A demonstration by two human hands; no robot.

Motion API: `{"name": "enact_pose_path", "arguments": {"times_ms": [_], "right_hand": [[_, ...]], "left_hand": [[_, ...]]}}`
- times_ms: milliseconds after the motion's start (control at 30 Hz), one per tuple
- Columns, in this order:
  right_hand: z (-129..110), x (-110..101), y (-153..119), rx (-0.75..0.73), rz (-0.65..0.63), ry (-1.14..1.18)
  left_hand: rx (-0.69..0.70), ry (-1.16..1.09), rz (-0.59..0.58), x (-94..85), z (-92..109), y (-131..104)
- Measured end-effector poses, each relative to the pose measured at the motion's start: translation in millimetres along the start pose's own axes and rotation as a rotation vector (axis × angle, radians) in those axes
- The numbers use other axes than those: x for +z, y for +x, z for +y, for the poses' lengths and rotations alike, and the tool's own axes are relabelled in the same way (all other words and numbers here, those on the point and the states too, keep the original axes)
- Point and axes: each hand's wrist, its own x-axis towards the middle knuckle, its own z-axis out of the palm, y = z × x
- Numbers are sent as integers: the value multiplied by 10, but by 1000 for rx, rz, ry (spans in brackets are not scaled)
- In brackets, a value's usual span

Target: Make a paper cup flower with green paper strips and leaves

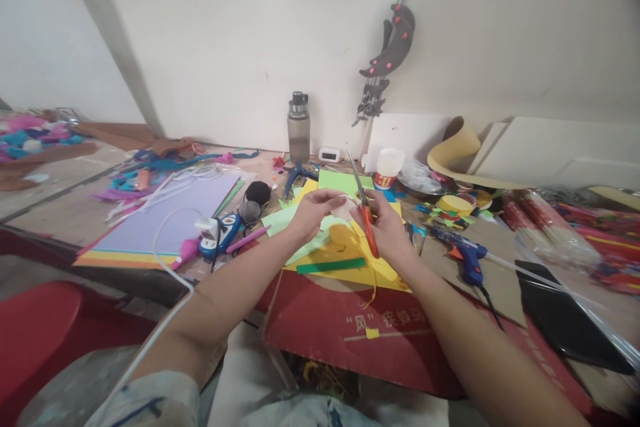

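Note:
My left hand (317, 211) pinches a small pale piece (344, 208), thin like paper, between thumb and fingers. Close beside it my right hand (385, 225) is closed around scissors with orange handles (369, 230), their blades pointing up and away from me. The right fingertips also come near the pale piece; whether they touch it I cannot tell. Beneath both hands lie yellow sheets (395, 277) and light green sheets (280, 221). A dark green strip (331, 266) rests across the yellow paper, in front of a round yellow cutout (343, 235).
A red cardboard sheet (310, 327) covers the near edge. At right are a blue glue gun (470, 260) and a black tablet-like slab (570, 317). Lilac paper (175, 213) and a power strip (220, 237) lie left. A bottle (299, 130) and paper cup (389, 168) stand behind.

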Motion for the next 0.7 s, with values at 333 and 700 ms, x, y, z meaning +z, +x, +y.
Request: {"name": "enact_pose_path", "arguments": {"times_ms": [333,700], "right_hand": [[1,-112,33,-62,5,-366],[0,-221,59,-116,-56,-977]], "left_hand": [[128,53,8,-163,198,96],[175,156,129,-415,282,260]]}}
